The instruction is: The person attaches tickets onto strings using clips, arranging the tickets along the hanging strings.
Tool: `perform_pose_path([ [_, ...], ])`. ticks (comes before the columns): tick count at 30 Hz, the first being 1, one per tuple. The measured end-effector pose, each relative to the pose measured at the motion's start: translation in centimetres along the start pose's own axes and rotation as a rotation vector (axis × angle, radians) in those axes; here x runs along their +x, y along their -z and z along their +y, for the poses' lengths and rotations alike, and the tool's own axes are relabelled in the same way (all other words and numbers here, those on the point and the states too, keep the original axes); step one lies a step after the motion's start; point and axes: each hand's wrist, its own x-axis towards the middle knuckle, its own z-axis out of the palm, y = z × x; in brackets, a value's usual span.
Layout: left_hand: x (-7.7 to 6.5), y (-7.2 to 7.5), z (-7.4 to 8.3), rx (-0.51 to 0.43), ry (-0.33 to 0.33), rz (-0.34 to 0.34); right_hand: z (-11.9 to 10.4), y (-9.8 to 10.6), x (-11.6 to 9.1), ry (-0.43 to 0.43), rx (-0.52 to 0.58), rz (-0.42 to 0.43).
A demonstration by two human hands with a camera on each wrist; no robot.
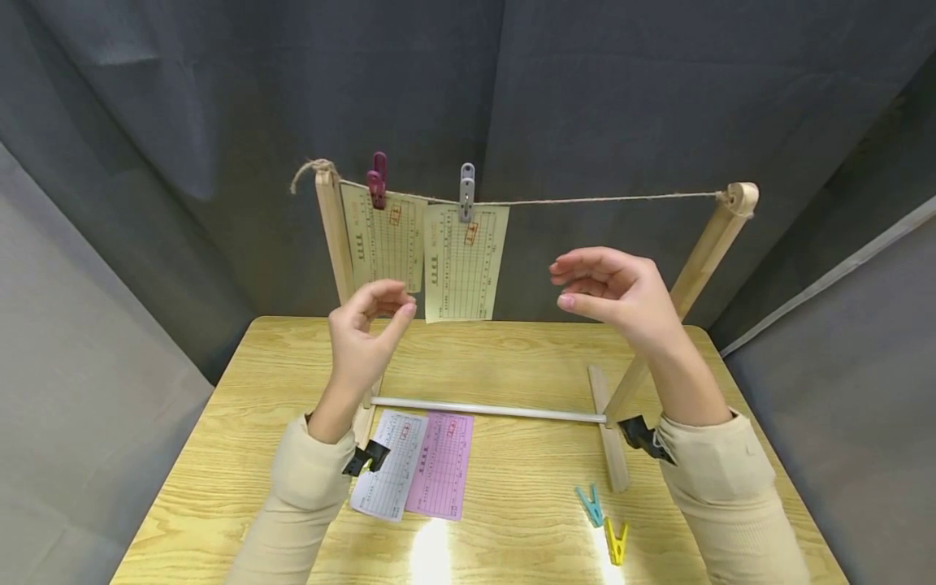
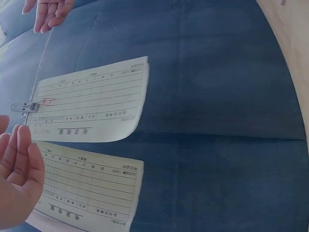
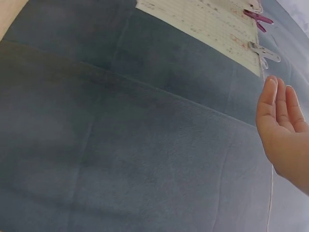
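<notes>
Two yellow printed slips hang from a twine line (image 1: 585, 200). A purple clothespin (image 1: 377, 183) pins the left slip (image 1: 387, 252); a grey clothespin (image 1: 466, 192) pins the right slip (image 1: 462, 276). My left hand (image 1: 366, 329) is raised in front of the left slip's lower part, fingers loosely bent with nothing between them. To the right of the slips my right hand (image 1: 610, 292) hovers below the bare stretch of twine, fingers relaxed and holding nothing. In the right wrist view the right hand (image 3: 285, 130) appears near the grey clothespin (image 3: 264, 51).
A white slip (image 1: 391, 463) and a pink slip (image 1: 442, 465) lie overlapping on the wooden table (image 1: 526, 496). Toward the front right are a blue clothespin (image 1: 590, 505) and a yellow clothespin (image 1: 616, 542). Wooden posts (image 1: 712, 244) and a white crossbar (image 1: 490, 409) form the frame.
</notes>
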Motion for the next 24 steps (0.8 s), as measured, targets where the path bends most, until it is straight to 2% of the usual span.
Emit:
perform_pose_path([
  [8,-2.3,0.6,-0.7,0.021,0.058,-0.064,1.7,0.8,-1.8,-0.019,0.002,-0.014],
  [16,-4.2,1.3,-1.4,0.050,0.072,-0.118,3.7,1.4,-3.9,-0.053,0.028,-0.021],
  [21,-5.4,1.7,-1.8,0.073,0.156,-0.153,4.9,1.7,-5.1,-0.066,0.040,-0.042],
  [24,-5.9,1.7,-1.5,0.090,0.214,-0.177,5.8,1.9,-5.9,-0.080,0.048,-0.044],
])
